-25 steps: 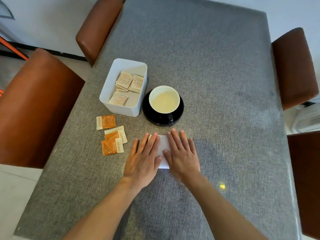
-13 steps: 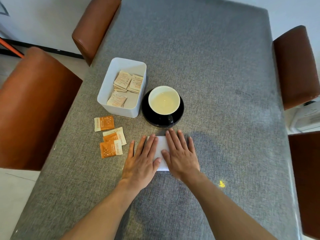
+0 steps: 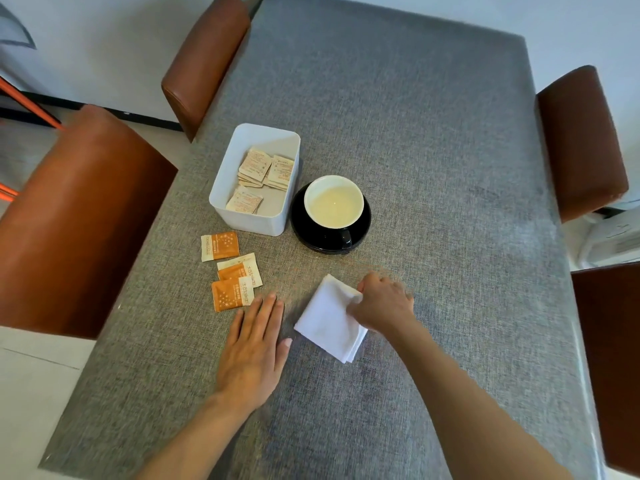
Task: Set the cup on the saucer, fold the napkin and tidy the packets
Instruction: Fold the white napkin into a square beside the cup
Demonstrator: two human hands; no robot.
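A black cup (image 3: 334,206) with pale liquid stands on a black saucer (image 3: 363,225). In front of it a folded white napkin (image 3: 327,322) lies turned like a diamond, and my right hand (image 3: 382,303) pinches its right corner. My left hand (image 3: 254,344) rests flat on the cloth, fingers apart, left of the napkin and just below three orange packets (image 3: 230,271). A white box (image 3: 221,181) left of the cup holds several pale packets (image 3: 259,178).
The grey cloth-covered table (image 3: 433,150) stretches far back. Brown chairs stand at the left (image 3: 79,216), back left (image 3: 204,60) and right (image 3: 581,140), with another (image 3: 609,358) at the near right edge.
Both hands were pressing flat on the napkin. Now my left hand has slid off to the left, and my right hand has closed on the napkin's corner, which has turned askew.
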